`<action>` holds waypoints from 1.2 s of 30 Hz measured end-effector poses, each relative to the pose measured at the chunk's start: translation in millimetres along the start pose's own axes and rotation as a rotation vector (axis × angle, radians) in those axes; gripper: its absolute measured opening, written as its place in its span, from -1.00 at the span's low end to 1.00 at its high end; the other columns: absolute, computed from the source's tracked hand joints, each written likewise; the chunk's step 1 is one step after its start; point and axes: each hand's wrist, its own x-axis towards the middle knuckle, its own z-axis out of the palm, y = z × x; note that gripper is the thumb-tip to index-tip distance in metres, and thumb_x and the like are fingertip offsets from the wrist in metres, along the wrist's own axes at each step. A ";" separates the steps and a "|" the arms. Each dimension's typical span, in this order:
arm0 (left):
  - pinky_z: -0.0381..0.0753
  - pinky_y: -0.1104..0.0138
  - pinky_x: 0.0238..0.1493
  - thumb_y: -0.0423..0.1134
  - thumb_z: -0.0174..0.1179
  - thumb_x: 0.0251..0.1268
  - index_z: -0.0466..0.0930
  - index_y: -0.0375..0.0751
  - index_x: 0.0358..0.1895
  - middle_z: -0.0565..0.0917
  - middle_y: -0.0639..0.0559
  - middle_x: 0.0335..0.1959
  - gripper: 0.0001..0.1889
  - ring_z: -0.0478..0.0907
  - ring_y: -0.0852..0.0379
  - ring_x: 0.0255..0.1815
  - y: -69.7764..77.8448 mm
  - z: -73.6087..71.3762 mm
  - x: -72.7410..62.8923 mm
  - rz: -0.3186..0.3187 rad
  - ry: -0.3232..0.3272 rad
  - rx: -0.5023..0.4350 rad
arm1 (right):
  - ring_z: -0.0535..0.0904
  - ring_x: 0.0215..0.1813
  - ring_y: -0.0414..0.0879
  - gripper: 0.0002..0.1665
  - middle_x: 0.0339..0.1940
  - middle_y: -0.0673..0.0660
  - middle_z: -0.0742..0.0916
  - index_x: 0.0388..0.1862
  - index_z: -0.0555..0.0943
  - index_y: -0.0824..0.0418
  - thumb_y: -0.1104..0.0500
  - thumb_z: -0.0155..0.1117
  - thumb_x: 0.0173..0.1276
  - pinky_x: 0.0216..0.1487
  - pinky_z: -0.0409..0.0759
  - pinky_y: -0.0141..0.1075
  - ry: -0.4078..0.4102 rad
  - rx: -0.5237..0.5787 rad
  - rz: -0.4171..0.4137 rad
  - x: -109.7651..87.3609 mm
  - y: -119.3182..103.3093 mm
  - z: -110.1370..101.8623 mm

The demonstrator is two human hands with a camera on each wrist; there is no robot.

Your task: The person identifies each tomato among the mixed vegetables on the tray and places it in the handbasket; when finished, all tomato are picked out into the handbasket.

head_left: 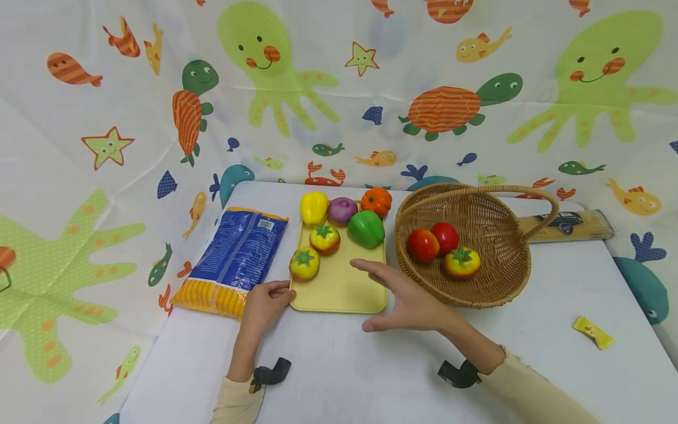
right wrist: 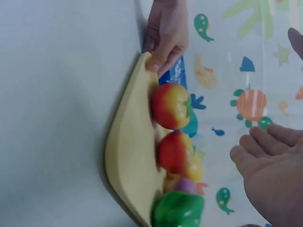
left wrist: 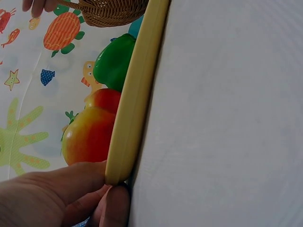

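My left hand (head_left: 265,306) pinches the near left corner of a pale yellow tray (head_left: 339,291), thumb on top of the rim and fingers beneath in the left wrist view. On the tray lie two yellow-red toy fruits (head_left: 304,264) with green leafy tops, a green bell pepper (head_left: 366,229), a yellow bell pepper (head_left: 314,209), a purple onion (head_left: 342,210) and an orange pumpkin (head_left: 376,202). Above the tray's near right side, my right hand (head_left: 405,300) is held with thumb and fingers spread apart, nothing between them. Its open palm shows in the right wrist view.
Right of the tray stands a wicker basket (head_left: 498,259) holding two red fruits (head_left: 424,245) and a yellow-red one (head_left: 462,262). A long package (head_left: 572,227) lies behind its handle. Left is a blue-and-yellow bag (head_left: 233,253); a yellow-wrapped candy (head_left: 592,332) lies far right.
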 end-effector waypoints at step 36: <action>0.65 0.27 -0.18 -0.17 0.37 0.22 0.73 -0.23 0.00 0.71 0.04 -0.33 -0.68 0.63 0.11 -0.33 -0.5 0.1 -1.0 0.019 0.006 0.013 | 0.09 0.54 -0.08 0.31 0.58 0.03 0.20 0.61 0.05 0.13 -0.18 0.58 0.03 0.47 0.10 -0.07 0.049 -0.135 0.156 101.0 60.5 66.7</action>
